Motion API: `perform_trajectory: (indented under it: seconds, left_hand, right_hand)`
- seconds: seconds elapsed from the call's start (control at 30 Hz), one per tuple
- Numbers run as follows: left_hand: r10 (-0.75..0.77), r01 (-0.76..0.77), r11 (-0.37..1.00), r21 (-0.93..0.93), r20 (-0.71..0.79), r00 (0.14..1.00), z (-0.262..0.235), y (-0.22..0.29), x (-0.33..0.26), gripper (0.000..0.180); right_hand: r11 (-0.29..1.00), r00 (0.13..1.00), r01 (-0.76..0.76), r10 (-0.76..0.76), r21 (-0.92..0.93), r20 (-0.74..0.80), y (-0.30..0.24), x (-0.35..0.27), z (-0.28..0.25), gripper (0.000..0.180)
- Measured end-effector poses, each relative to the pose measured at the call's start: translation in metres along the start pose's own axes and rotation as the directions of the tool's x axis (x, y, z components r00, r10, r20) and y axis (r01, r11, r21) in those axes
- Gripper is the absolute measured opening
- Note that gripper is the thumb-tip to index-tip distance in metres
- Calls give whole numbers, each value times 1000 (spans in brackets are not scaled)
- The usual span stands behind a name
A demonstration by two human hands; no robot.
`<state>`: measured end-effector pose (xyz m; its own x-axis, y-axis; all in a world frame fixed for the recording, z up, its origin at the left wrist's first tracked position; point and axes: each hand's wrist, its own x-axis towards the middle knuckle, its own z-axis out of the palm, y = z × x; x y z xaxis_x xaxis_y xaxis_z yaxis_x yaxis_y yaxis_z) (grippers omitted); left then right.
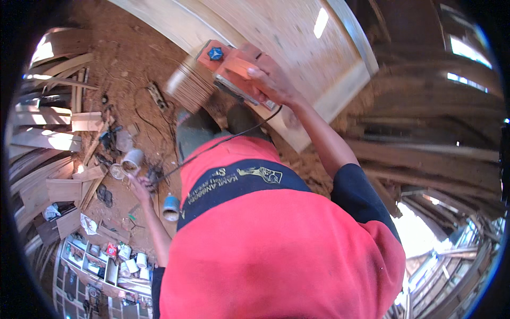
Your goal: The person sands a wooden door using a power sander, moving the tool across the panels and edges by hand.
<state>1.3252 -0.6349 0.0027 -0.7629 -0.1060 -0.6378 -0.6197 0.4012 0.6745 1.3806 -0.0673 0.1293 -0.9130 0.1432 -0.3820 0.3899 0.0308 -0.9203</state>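
Note:
My right hand [276,82] is wrapped round the handle of an orange belt sander [241,69] with a blue star-shaped knob. The sander rests on the near edge of a large pale wooden panel [297,37], which is slightly blurred. From the sander a black power cord [223,139] runs across my shirt to the left. My left hand [140,187] is held out to that side with its fingers bent about the cord, though their grip shows only small. Just beyond its fingertips, a pale tin [132,159] stands on the ground.
A blue tin [171,207] stands left of my body. Boards [48,139] lean and lie along the left. A divided wooden shelf unit [98,266] at the lower left holds several cans. Stacked planks [430,154] line the right. A ridged wooden piece [192,85] sits beside the panel.

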Motion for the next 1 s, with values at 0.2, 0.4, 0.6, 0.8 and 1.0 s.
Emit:
perform_trajectory:
  seconds: [0.2,0.4,0.6,0.8,1.0]
  left_hand:
    - [118,-237,930,282,382,917,92,18,-94,61]
    - [206,-447,855,262,620,757,158,12,-175,57]
    - [131,-328,896,298,527,839,132,-43,-192,58]
    - [123,-265,912,313,407,905,97,-61,-187,62]
    - [98,-186,937,295,289,952,70,-81,-187,67]
  right_hand:
    - [975,955,-210,189,-70,-228,121,-252,-47,50]
    - [969,920,-217,164,-115,-357,183,-386,-64,57]
    - [982,934,-190,176,-18,-310,172,-378,-65,56]
    - [992,951,-122,106,-37,-291,151,-304,-60,54]
    - [981,970,25,-71,-195,-231,127,-203,-50,56]
